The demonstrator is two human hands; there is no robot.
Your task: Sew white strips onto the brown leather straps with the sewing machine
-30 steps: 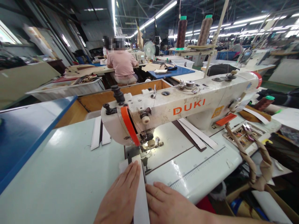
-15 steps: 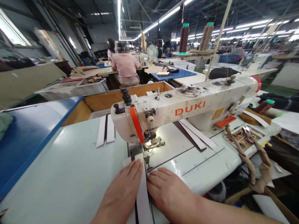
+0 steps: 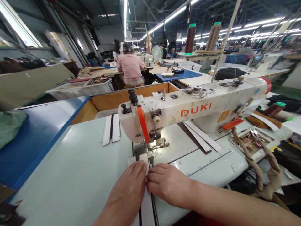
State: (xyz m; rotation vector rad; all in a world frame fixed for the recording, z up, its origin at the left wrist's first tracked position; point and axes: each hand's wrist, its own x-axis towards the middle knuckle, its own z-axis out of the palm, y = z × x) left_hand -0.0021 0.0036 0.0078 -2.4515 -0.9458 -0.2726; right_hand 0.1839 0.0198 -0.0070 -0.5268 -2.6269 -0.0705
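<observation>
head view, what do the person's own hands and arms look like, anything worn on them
The left hand and right hand are bare: no gloves, and no rings visible on the fingers. The right forearm shows no sleeve, watch or bracelet.

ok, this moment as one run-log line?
left hand: on long white strip | right hand: fingers at strip's right edge | white sewing machine with orange lettering: ahead of both hands
</observation>
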